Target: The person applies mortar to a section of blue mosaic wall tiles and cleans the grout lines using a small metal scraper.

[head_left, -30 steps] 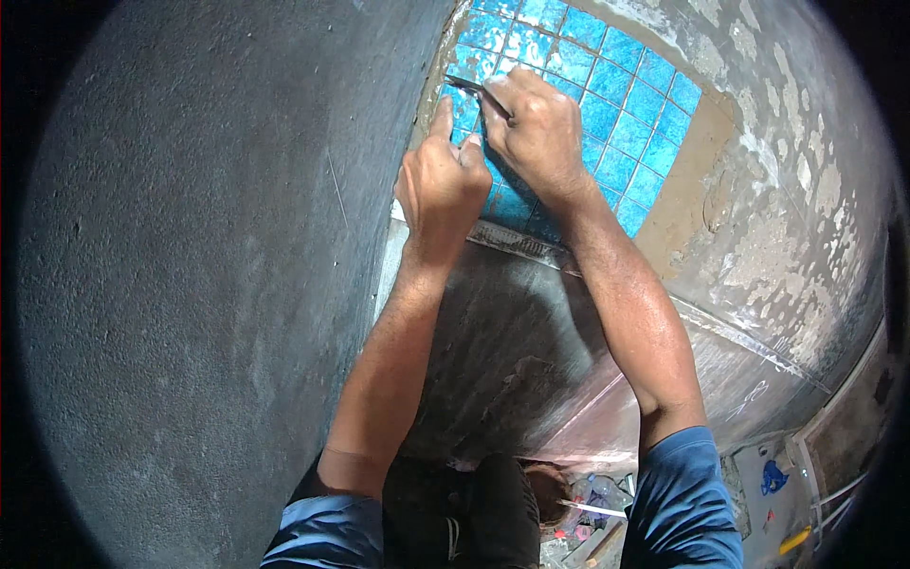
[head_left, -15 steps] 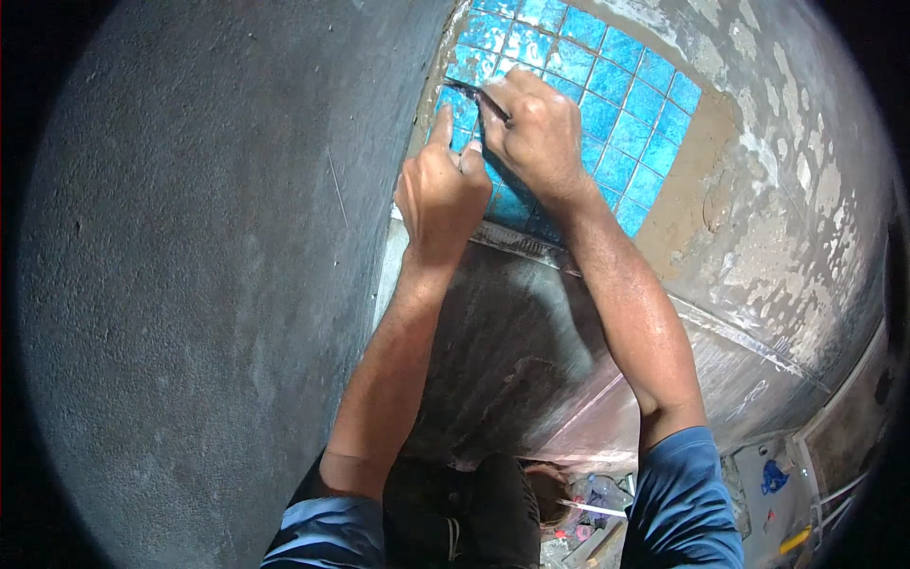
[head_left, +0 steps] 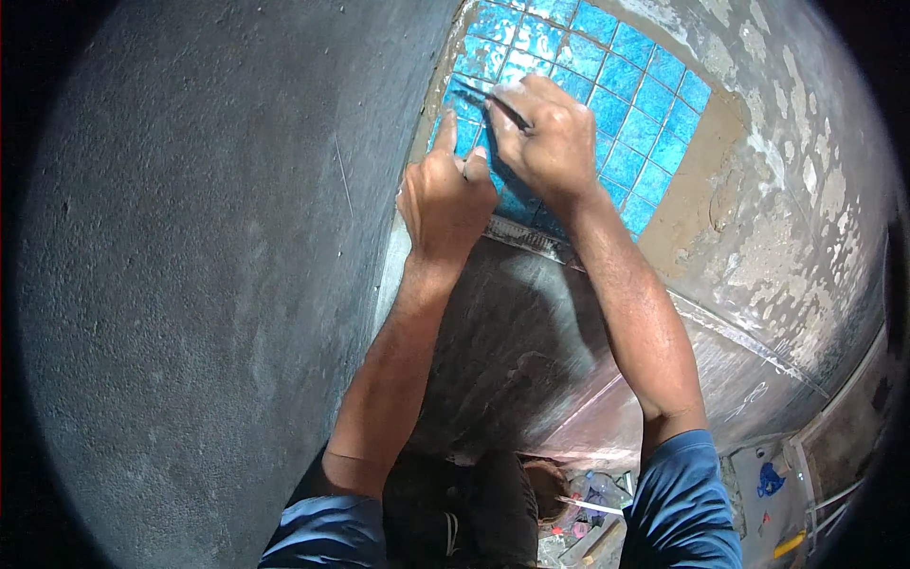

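Note:
Small square blue tiles (head_left: pixel 624 163) with dark joints cover a patch of the wall in front of me. My right hand (head_left: pixel 552 137) grips a slim dark tool (head_left: pixel 513 115) between thumb and fingers. Its narrow end points left over the tiles near their left edge; whether it touches them I cannot tell, nor its exact kind. Just below and to the left, my left hand (head_left: pixel 445 197) holds nothing. Its index finger is stretched upward against a left-edge tile, the thumb also points up, and the other fingers are curled.
A rough dark grey wall (head_left: pixel 199 284) rises close on my left. Brown mortar (head_left: pixel 697 194) borders the tiles on the right, beside patchy plaster (head_left: pixel 801 204). A ledge (head_left: pixel 526 237) runs below the tiles. Down low are a round brown container (head_left: pixel 548 488) and assorted litter.
My right hand and its tool have shifted slightly right across the tiles. The left index finger stays at the left-edge tiles. The whole view has moved a little.

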